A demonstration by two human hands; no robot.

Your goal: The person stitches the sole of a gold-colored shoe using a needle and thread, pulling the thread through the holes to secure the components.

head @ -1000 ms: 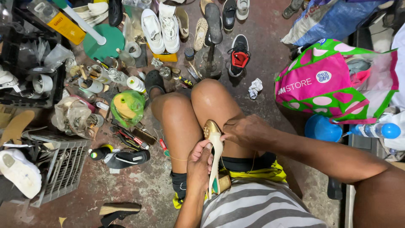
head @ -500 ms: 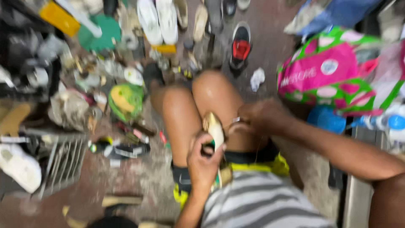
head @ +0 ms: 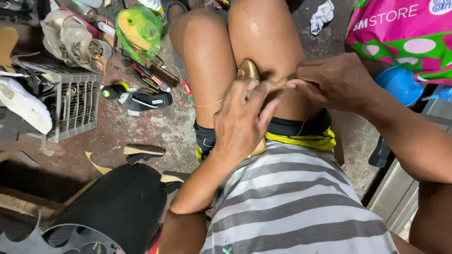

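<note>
I saw the gold shoe (head: 248, 70) wedged between the knees, my left hand (head: 242, 123) closed over it pinching a needle, my right hand (head: 335, 81) pinching taut thread (head: 210, 102).

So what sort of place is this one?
Probably a small shoe-repair workspace on a bare floor. The left hand and right hand work thread at a gold shoe held between the knees; hand tools and a loose sole lie nearby.
</note>
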